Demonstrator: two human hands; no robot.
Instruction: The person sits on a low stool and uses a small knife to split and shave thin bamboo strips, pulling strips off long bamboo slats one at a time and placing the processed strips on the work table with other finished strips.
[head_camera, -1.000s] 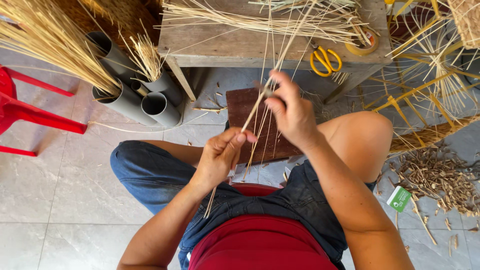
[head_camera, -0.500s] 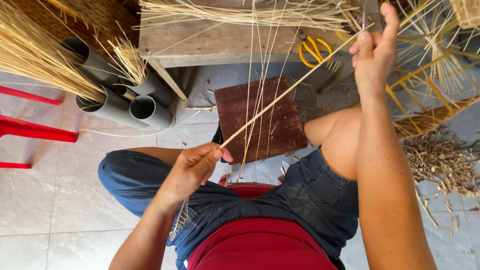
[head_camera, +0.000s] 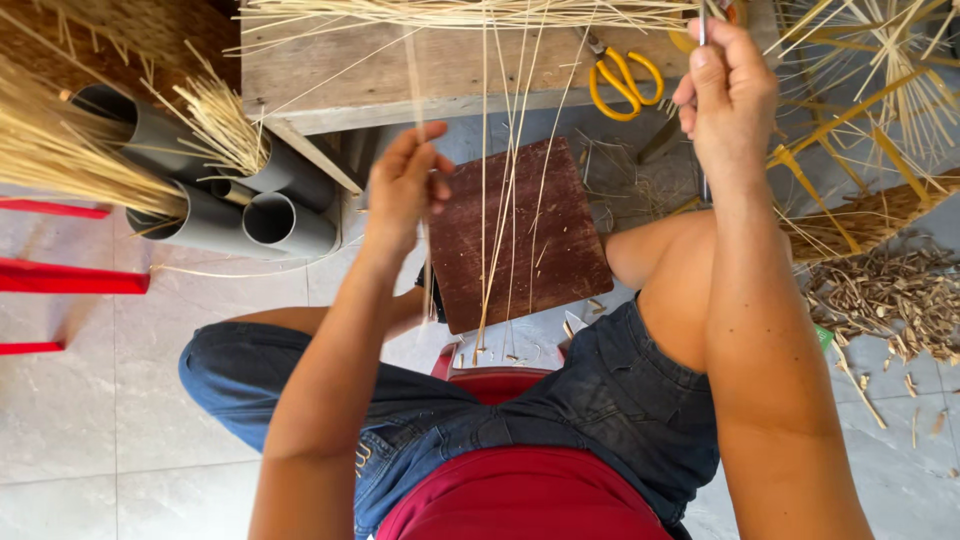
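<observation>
My left hand (head_camera: 405, 185) is raised over my left knee, its fingertips pinched on a thin pale straw strand (head_camera: 424, 285) that hangs down from it. Further right, my right hand (head_camera: 730, 90) is closed around a thin grey blade-like tool (head_camera: 704, 185) that pokes out above and below the fist, next to the wooden bench (head_camera: 420, 80). Several long straw strips (head_camera: 500, 200) hang from the bench top down across a dark brown wooden board (head_camera: 560, 250) between my knees.
Yellow scissors (head_camera: 625, 80) lie on the bench. Grey pipes (head_camera: 240, 215) holding straw bundles (head_camera: 60, 150) lie at the left, beside a red chair (head_camera: 60, 280). A woven straw frame (head_camera: 880, 90) and a pile of cuttings (head_camera: 890, 300) are at the right.
My left hand has risen from my lap to bench height with a strand. My right hand has let go of the long strand it pulled up and now grips the thin tool.
</observation>
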